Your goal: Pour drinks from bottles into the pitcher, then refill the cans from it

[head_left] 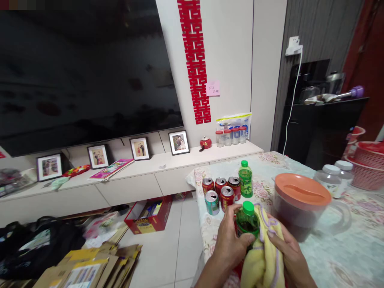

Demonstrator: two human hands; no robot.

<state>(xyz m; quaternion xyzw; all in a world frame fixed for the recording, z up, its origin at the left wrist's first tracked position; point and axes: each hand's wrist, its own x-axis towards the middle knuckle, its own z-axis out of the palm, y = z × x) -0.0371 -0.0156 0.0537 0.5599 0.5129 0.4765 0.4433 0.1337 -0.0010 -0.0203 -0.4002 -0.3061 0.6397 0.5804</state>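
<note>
My left hand [232,242] is closed around a green plastic bottle [247,220] with a bright green cap, held upright above the near part of the table. In my right hand [289,250] is a yellow cloth [267,252] with a purple edge, bunched against the bottle's right side. The cloth and fingers hide the lower part of the bottle. Just beyond my hands stand several opened drink cans, among them a red can [227,198] and a teal can [212,203]. A second green bottle [246,180] stands behind them.
An orange-lidded pitcher [303,188] of dark liquid is right of my hands on the floral tablecloth [354,244]. Two white-lidded jars [331,178] stand behind it. A low cabinet [138,178] holds photo frames and glass jars. Flattened cardboard [87,268] and a red box [150,218] lie on the floor.
</note>
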